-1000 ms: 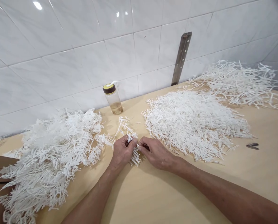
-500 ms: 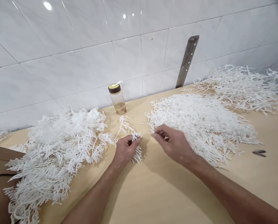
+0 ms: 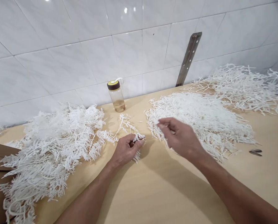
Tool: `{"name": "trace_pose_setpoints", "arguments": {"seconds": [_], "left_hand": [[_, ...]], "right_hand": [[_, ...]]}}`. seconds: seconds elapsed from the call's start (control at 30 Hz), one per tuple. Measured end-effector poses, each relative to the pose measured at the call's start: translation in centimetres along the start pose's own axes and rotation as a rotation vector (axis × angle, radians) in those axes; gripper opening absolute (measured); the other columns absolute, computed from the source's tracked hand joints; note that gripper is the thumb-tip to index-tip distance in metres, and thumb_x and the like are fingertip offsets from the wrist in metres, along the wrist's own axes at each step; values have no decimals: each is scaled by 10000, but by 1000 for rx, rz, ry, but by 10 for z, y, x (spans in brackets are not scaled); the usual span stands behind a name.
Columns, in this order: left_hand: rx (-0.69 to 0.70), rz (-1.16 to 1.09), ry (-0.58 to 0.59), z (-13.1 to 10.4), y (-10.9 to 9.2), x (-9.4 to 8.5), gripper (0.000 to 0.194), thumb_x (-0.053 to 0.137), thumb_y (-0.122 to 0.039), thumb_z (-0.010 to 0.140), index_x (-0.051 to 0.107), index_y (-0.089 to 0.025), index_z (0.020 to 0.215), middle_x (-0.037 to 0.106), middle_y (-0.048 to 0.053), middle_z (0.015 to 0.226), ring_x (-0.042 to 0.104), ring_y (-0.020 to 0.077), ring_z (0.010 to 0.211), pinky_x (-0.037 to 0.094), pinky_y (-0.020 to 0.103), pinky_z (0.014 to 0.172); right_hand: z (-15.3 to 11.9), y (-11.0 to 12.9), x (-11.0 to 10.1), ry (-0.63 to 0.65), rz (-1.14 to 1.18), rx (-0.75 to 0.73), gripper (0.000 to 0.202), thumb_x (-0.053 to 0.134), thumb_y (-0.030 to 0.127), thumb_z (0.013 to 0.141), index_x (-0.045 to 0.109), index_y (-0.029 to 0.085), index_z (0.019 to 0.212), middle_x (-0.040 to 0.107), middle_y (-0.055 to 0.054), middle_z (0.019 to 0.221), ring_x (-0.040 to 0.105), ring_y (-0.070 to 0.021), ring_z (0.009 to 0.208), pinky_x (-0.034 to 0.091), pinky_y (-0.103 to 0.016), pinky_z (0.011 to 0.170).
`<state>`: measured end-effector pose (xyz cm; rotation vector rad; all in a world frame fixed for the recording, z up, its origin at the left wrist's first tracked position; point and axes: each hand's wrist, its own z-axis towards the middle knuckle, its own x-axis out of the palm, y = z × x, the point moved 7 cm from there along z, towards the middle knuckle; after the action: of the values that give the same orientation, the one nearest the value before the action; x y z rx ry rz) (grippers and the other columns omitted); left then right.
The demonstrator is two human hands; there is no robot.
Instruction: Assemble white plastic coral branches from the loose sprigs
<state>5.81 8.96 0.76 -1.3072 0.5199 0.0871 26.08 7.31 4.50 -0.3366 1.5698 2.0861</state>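
Observation:
My left hand [image 3: 124, 151] is closed in a pinch on a white branched plastic-looking piece [image 3: 139, 137], whose fine prongs stick out past thumb and forefinger. More white branches [image 3: 124, 123] lie just behind that hand on the table. My right hand [image 3: 184, 138] is raised in front of a pile of short white sticks [image 3: 197, 109], its thumb and fingertips brought together. Whatever the right fingertips hold, if anything, is too small to make out. To the left spreads a large heap of bushy white branched pieces [image 3: 59, 143].
A clear bottle [image 3: 117, 101] with a dark and yellow lid stands by the tiled wall. Bare white branches [image 3: 253, 88] are heaped at the far right. A small metal tool [image 3: 255, 152] lies on the right. A metal bracket [image 3: 189, 59] leans at the wall; a brown box [image 3: 1, 155] is at left.
My right hand has moved slightly right and away from me, over the edge of the stick pile. The left hand stays nearly in place, holding the branched piece. The view has shifted a little.

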Motion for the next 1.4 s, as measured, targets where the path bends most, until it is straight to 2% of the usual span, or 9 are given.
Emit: {"name": "trace_pose_setpoints", "arguments": {"seconds": [0.07,0.17,0.3,0.4,0.63,0.83,1.07,1.23,1.4], "left_hand": [[17,33,10,0,-2,1,362,644,-449,826,576,-162,616,410,-32,574,363,100,554,273,236,516],[19,38,49,0,-2,3,335,646,-433,823,598,-160,634,440,-24,586,386,110,570,287,240,533],[12,55,88,-1,-1,6,297,637,-394,823,605,-156,649,443,-23,587,393,114,574,288,243,540],[13,71,95,-2,1,7,285,630,-370,827,581,-156,644,430,-26,592,390,111,577,280,243,540],[-9,-31,148,-3,2,8,246,638,-378,830,667,-140,773,464,-17,621,399,116,603,301,238,559],[-11,-28,163,-2,2,8,248,638,-373,827,627,-148,722,422,-23,617,367,112,605,277,240,558],[-53,-64,158,-2,2,9,315,671,-444,787,605,-155,680,410,-26,598,355,110,587,262,239,543],[-81,-113,130,0,7,6,369,672,-498,792,688,-131,766,458,-16,581,372,106,560,282,240,531],[-110,-202,30,3,14,-2,415,683,-543,783,656,-140,687,461,-14,554,383,100,528,292,227,488]], "right_hand": [[-8,-5,30,208,79,101,333,543,437,924,643,172,1099,682,-45,772,537,-106,405,466,-266,430],[-16,-9,55,419,177,173,311,509,449,933,643,178,1004,602,17,643,534,-104,374,446,-246,413],[-21,-14,66,562,255,207,367,470,470,953,602,179,772,586,28,599,524,-84,374,420,-220,417],[-23,-19,70,609,290,247,357,476,466,955,608,179,789,582,34,587,503,-76,374,395,-209,404],[-19,-24,70,550,373,245,229,564,367,911,686,177,945,546,42,640,499,-67,439,423,-199,429],[-18,-10,67,553,389,149,222,585,302,887,689,196,1052,679,-17,892,538,-65,505,479,-215,480],[-18,-6,66,495,359,149,151,571,306,871,643,174,873,639,5,768,523,-73,465,460,-222,443],[-16,-9,60,378,222,89,125,560,294,878,628,190,896,616,18,719,522,-83,448,446,-236,457],[-16,-5,59,318,158,2,108,561,276,882,633,198,860,622,9,712,532,-101,508,454,-252,524]]}}
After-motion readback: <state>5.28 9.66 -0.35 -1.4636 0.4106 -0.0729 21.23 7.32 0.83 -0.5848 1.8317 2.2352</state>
